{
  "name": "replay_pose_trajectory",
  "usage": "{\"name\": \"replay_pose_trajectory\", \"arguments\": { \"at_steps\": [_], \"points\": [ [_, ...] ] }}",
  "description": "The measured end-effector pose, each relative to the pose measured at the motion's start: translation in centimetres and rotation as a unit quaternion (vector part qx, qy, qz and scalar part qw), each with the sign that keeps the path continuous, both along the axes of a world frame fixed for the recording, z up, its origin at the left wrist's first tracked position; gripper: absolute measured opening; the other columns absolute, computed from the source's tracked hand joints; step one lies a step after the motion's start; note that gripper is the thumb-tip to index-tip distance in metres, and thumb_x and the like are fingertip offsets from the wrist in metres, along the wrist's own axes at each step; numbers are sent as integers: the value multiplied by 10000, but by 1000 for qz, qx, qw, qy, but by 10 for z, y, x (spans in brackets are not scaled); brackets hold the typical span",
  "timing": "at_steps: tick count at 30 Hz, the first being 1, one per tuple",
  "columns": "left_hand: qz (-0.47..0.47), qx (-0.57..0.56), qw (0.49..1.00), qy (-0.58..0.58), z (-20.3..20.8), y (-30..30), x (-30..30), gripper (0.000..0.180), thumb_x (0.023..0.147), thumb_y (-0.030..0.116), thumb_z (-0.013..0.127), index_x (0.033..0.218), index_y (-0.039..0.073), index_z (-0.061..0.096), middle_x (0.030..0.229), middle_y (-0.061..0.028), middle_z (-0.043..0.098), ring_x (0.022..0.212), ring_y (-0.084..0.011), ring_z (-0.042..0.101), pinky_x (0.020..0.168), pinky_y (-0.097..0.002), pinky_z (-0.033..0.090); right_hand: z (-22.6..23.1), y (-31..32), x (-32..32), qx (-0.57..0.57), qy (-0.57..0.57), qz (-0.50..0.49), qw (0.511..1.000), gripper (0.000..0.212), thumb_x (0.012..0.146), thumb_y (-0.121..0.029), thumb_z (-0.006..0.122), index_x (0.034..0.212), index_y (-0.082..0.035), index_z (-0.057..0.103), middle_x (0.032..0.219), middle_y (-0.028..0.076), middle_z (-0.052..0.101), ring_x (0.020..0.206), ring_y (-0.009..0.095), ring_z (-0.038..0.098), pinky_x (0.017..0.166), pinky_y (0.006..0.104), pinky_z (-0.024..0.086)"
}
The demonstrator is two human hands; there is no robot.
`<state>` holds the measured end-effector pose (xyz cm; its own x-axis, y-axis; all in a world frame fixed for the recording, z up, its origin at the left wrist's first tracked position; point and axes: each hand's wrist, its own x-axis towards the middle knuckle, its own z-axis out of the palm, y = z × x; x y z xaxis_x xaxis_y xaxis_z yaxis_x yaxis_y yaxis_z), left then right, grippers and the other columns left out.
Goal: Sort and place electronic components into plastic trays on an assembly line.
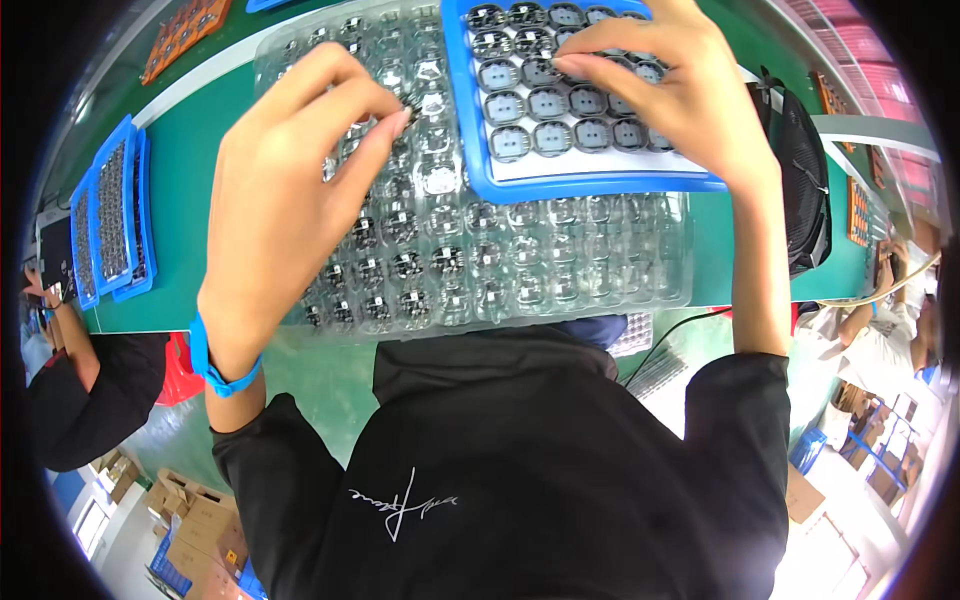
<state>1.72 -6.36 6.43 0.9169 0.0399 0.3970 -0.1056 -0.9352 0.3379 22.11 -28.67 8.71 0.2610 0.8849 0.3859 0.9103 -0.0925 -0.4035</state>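
My left hand (280,180), a blue band on its wrist, is over a clear plastic blister tray (480,262) with rows of moulded pockets. Thumb and index finger are pinched together, and a small dark part (408,112) shows at their tips. Small black-and-silver parts sit in many of the pockets. My right hand (690,100) reaches over a blue-rimmed tray (590,187) lying on top of the blister tray. Rows of round dark parts (551,138) stand on its white base. The right thumb and index finger close together above these parts; whatever is between them is hidden.
Blue trays of parts (112,215) stand at the left of the green table (185,190). A black bag (800,170) is beside my right forearm. Orange panels (185,38) lie beyond the table's far edge. Other people sit at both sides; cardboard boxes (205,535) are behind at lower left.
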Motion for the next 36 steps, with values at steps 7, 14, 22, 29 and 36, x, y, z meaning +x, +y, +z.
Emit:
{"name": "replay_pose_trajectory", "arguments": {
  "at_steps": [7, 14, 22, 29, 36],
  "points": [
    [-72, -93, 993, 4, 0, -8, 41, 92, 943, 44, 795, 1019, 20, 751, 990, -38, 674, 726, -138, 598, 625, -278, 471, -1, 7, 3, -12, -19, 37, 999, 122, 851, -103, 853, 941, -24, 830, 1413, 187, 639, 1385, 428, 543, 1127, 501, 467],
    [-108, -87, 990, -16, -20, -7, 62, 107, 945, 51, 793, 1041, 18, 758, 1006, -40, 683, 745, -149, 618, 624, -287, 481, -5, 6, 8, -23, -26, 46, 998, 135, 868, -102, 817, 953, 2, 814, 1406, 213, 623, 1384, 439, 532, 1121, 503, 473],
    [-121, -62, 991, -5, -19, -16, 63, 92, 947, 30, 746, 1029, -4, 724, 990, -128, 643, 820, -338, 663, 720, -405, 539, -9, 8, 0, -39, -25, 63, 997, 167, 896, -106, 775, 998, 24, 798, 1405, 232, 608, 1411, 455, 513, 1136, 494, 470],
    [-85, -13, 996, -17, -2, -17, 40, 143, 949, 52, 748, 1068, 1, 686, 1025, -136, 640, 895, -368, 668, 771, -445, 538, -17, 4, -26, 42, -122, -26, 991, 233, 792, -62, 867, 1010, -47, 787, 1414, 124, 678, 1353, 357, 596, 1093, 468, 485],
    [-15, -132, 979, 156, 1, -20, -57, 256, 897, 56, 823, 1114, 37, 688, 1006, -96, 623, 817, -251, 628, 705, -347, 516, -31, -17, -123, -68, 89, 28, 993, 161, 873, -146, 838, 996, -67, 769, 808, 57, 653, 679, 287, 666, 589, 438, 507]
  ]
}}
